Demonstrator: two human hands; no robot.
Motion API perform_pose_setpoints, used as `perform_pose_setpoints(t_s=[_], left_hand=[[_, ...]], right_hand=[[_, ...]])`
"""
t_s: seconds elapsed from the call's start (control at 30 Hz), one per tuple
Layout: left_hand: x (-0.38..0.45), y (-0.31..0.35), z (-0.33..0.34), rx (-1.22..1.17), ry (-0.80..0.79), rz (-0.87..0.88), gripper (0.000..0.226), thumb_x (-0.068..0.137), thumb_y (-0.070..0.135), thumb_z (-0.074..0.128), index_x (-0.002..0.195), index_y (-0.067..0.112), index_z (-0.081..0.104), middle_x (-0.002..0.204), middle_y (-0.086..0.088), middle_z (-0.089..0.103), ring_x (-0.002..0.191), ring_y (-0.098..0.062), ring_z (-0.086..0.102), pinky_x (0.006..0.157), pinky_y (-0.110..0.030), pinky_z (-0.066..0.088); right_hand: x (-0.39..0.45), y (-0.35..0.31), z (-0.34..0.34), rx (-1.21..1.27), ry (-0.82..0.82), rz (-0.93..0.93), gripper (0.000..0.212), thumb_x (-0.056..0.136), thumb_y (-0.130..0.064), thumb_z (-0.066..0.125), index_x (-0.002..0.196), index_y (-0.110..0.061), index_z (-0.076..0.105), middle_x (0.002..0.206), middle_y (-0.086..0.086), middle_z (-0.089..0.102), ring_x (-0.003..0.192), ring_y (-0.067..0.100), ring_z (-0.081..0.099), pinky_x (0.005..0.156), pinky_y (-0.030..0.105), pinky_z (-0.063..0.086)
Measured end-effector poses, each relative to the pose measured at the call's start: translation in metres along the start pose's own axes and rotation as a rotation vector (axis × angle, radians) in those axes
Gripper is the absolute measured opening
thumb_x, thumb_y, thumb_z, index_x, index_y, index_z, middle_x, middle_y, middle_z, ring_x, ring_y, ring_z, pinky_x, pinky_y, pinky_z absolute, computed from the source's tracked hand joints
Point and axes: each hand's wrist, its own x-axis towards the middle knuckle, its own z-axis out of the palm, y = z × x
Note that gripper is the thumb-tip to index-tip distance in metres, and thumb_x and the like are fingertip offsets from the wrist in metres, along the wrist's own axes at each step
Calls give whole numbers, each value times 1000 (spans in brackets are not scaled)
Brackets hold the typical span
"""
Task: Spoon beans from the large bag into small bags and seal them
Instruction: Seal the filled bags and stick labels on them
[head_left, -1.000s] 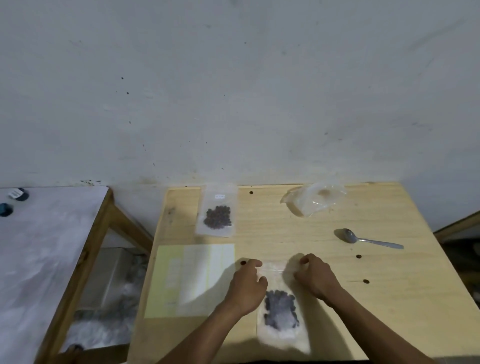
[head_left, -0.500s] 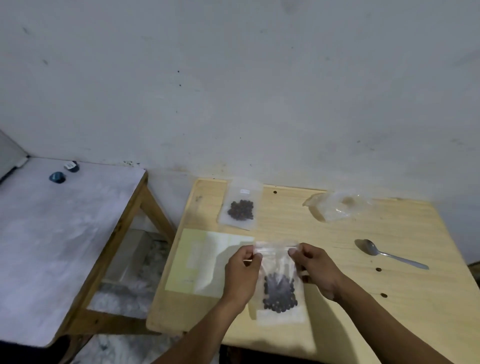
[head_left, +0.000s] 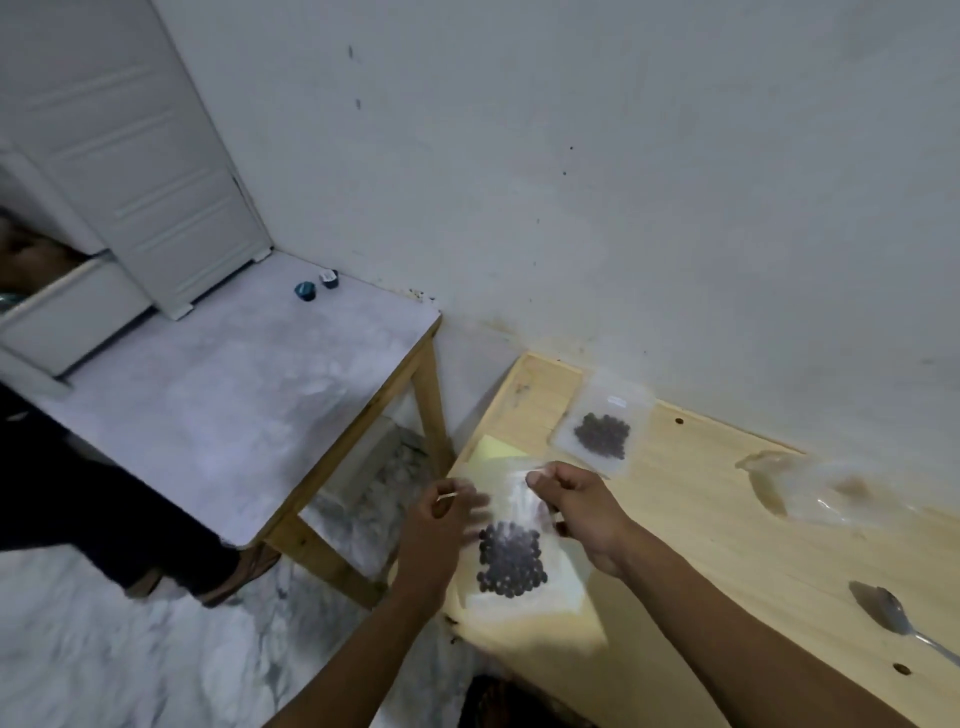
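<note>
Over the pale wooden table, I watch my right hand pinch the top of a small clear plastic bag of dark beans. My blurred left hand, just left of it, looks curled at that edge; its grip I cannot tell. A second filled clear bag lies beyond my right hand, a steel spoon well right.

head view — close, downward, angled left

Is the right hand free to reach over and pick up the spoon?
Probably not yet. The right hand is pinching the top of the small bag of beans together with the left hand. The wooden table between it and the spoon looks unobstructed.
</note>
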Motion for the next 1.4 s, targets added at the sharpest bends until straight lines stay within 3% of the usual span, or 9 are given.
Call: perform_pose_setpoints(t_s=[0.17,0.3,0.37,0.47,0.77,0.93,1.1,1.23,1.4], left_hand=[[-1,1,-56,-48,215,39,4,94,16,64,95,15,67,95,-10,76,88,-31,73,80,-46,60],[-8,-4,-97,-131,310,27,26,77,34,71,97,17,67,102,-11,74,99,-37,70,90,-55,55],[-11,-7,-109,-141,361,28,5,90,21,66,93,18,67,99,-11,75,98,-39,69,90,-56,53],[-13,-12,-117,-151,425,12,11,97,10,58,93,14,67,94,-8,76,97,-39,70,89,-53,53],[-17,-18,-108,-125,388,26,10,97,19,62,102,12,67,94,-5,76,92,-31,72,83,-47,58],[-14,-13,-98,-90,342,59,8,96,19,62,100,14,67,94,-5,76,90,-28,73,75,-40,57],[-6,-7,-82,-65,319,65,6,95,18,62,98,18,67,95,-6,76,90,-29,73,75,-40,59],[0,3,-58,-18,257,85,9,97,19,60,97,21,68,92,-5,75,82,-21,73,75,-38,59],[8,16,-12,30,116,104,16,101,23,54,102,11,64,89,-1,75,71,-9,73,55,-14,49]], right_hand=[[25,8,39,-116,-119,-32,24,100,-30,55,95,-12,71,73,-4,61,68,13,56,62,22,45],[49,41,46,-729,-137,-362,22,96,-12,51,109,-15,69,100,8,63,79,18,57,71,26,46],[58,55,45,-1001,-210,-422,35,92,-19,45,121,-19,65,107,12,58,89,25,57,78,35,48],[62,65,48,-1279,-228,-506,47,90,-26,40,134,-30,55,115,6,51,105,28,49,84,40,47],[62,61,55,-1437,-193,-648,22,95,-25,47,111,-21,62,112,4,54,102,28,52,74,36,49],[59,56,52,-1299,-243,-622,11,91,-23,43,89,-17,52,91,5,56,85,24,48,68,40,47],[42,52,41,-811,-158,-431,12,89,-10,51,80,-9,43,70,11,52,58,14,37,55,30,32],[24,42,20,-551,-39,-373,12,90,-1,53,80,-6,48,72,9,52,58,7,37,59,22,34],[4,20,-16,-256,174,-350,20,95,-6,54,85,-18,67,76,-9,62,64,4,51,66,23,43]])
